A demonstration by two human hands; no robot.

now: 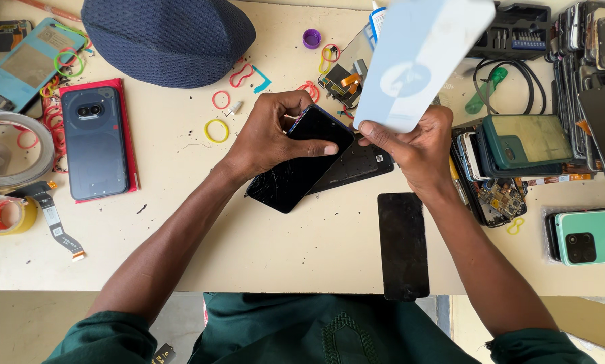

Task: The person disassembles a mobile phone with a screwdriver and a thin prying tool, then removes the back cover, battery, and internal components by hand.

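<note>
Left hand (272, 131) clamps cracked phone (301, 160) mid-table, right hand (417, 145) pinches pale-blue back cover (420, 57); align edges squarely before pressing.

The person wears a dark green garment (329, 327), seen along the bottom of the frame. Its sleeves are pushed up past the elbows, bunched at lower left (104, 340) and lower right (538, 347), leaving both forearms bare. Tone-on-tone embroidery runs down the chest at bottom centre (343, 337). No rings, watch or gloves show.
</note>
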